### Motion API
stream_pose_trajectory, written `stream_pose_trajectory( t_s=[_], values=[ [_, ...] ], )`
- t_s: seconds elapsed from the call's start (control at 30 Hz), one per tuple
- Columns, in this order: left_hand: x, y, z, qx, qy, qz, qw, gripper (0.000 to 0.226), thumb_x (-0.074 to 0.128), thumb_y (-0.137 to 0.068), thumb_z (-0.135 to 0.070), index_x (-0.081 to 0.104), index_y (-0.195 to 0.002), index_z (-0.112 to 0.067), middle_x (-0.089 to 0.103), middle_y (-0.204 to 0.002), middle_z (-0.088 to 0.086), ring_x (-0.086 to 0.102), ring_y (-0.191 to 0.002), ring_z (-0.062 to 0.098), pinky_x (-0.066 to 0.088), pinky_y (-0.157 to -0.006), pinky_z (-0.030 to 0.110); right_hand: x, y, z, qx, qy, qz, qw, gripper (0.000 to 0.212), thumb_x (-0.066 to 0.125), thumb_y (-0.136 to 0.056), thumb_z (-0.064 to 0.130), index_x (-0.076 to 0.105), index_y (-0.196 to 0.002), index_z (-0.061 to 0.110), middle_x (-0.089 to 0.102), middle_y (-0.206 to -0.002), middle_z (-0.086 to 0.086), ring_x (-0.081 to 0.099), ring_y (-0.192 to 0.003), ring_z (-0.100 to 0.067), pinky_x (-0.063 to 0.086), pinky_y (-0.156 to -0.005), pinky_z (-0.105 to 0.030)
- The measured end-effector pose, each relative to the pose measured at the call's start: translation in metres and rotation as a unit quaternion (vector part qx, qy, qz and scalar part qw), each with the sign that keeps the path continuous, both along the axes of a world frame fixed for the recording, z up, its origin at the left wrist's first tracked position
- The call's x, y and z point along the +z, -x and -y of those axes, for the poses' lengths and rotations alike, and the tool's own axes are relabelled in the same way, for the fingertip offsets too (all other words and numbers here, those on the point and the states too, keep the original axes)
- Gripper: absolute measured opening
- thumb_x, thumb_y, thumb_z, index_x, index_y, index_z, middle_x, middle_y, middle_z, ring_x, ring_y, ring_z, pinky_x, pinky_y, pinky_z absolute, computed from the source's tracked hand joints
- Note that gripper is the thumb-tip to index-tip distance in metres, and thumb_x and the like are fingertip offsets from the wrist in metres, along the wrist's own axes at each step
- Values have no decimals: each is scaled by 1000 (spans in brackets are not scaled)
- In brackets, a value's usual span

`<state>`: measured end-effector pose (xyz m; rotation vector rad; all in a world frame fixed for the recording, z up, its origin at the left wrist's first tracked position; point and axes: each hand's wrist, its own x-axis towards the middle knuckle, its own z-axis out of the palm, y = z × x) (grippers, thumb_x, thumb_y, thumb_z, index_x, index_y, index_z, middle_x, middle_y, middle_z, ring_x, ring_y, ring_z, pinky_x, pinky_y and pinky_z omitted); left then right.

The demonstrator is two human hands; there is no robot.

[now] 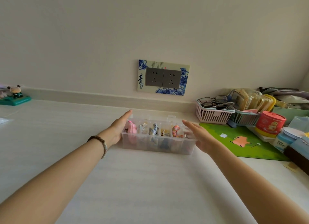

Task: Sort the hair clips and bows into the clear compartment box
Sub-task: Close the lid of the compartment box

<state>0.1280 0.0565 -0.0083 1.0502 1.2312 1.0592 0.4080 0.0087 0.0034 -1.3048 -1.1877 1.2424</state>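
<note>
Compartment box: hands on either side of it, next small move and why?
Probably close both palms onto the box ends. The left hand is at the left end of the clear compartment box; the right hand is open beside the right end. The clips already sit in compartments.

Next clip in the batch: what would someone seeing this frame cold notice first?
Two bare forearms reach in from the bottom corners, the left hand and right hand open and flanking a clear compartment box on the white desk. Its compartments hold colourful clips and bows, a pink one at the left end. Behind it, a blue floral socket plate stands out on the bare wall.
</note>
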Motion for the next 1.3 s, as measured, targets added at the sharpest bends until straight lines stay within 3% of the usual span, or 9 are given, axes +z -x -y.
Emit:
stream_pose_trajectory(
  t_s=[0.07, 0.17, 0.33, 0.47, 0.67, 0.73, 0.83, 1.0, 1.3],
  values=[
    [3, -5, 1, 22, -1, 0, 1000, 88, 62, -43, -78, 60, -103, -14, 50, -135, 12, 43, -127, 28, 27, -110, 44, 0, 0, -1, 9, -7, 22, 1000, 105, 78, -54, 59, 37, -139, 12, 53, -131, -5, 56, -112, -21, 29, -111, -53],
    [5, -10, 6, 53, -40, -25, 997, 73, 51, -72, -73, 60, -114, -14, 56, -124, 4, 47, -119, 20, 27, -106, 37, 3, -1, -3, -10, -53, 63, 997, 79, 73, -72, 40, 38, -136, 9, 53, -128, -8, 52, -113, -23, 38, -104, -43],
    [11, -12, 5, 94, -144, -41, 984, 53, 45, -87, -55, 57, -119, -15, 59, -123, -2, 54, -101, 13, 37, -81, 25, 15, 1, 3, -28, -114, 96, 988, 96, 72, -57, 56, 36, -138, 18, 50, -135, -6, 51, -119, -22, 42, -97, -37],
    [24, -10, 14, 126, -187, -39, 974, 61, 50, -81, -60, 56, -117, -11, 60, -116, -2, 52, -104, 13, 37, -86, 25, 28, 4, 13, -44, -162, 79, 983, 83, 64, -67, 63, 42, -132, 16, 54, -125, -1, 51, -115, -16, 39, -91, -29],
    [23, -8, 41, 129, -212, -68, 966, 53, 52, -84, -54, 58, -96, -3, 51, -82, 1, 44, -70, 6, 32, -61, 16, 21, 10, 32, -109, -168, 42, 979, 32, 50, -89, 46, 58, -98, 17, 58, -96, 7, 50, -90, -2, 35, -76, -22],
    [15, -6, 48, 125, -225, -81, 963, 44, 56, -85, -48, 59, -95, -5, 55, -85, 0, 49, -77, 9, 34, -64, 17, 9, 12, 38, -132, -171, 42, 975, 23, 54, -90, 36, 59, -91, 13, 62, -101, 2, 53, -97, -9, 35, -77, -21],
    [3, -3, 55, 111, -237, -85, 961, 26, 62, -85, -34, 58, -109, -24, 56, -116, -4, 49, -113, 12, 36, -84, 21, -8, 13, 40, -155, -165, 45, 973, 6, 59, -87, 27, 57, -89, 21, 58, -123, -8, 49, -120, -21, 33, -90, -29],
    [-7, -6, 62, 120, -191, -55, 973, 56, 63, -85, -33, 39, -134, -20, 41, -138, 0, 39, -125, 13, 29, -92, 23, -13, 18, 48, -162, -146, 7, 976, 35, 58, -89, 23, 49, -122, 20, 47, -137, -4, 44, -125, -19, 33, -90, -29],
    [-15, -10, 64, 99, -191, -59, 975, 47, 54, -91, -28, 39, -134, -17, 44, -138, 2, 41, -108, 7, 29, -86, 21, -18, 19, 55, -143, -116, 17, 983, 49, 53, -91, 31, 37, -136, 20, 38, -146, -7, 40, -131, -23, 35, -101, -37]
  ],
)
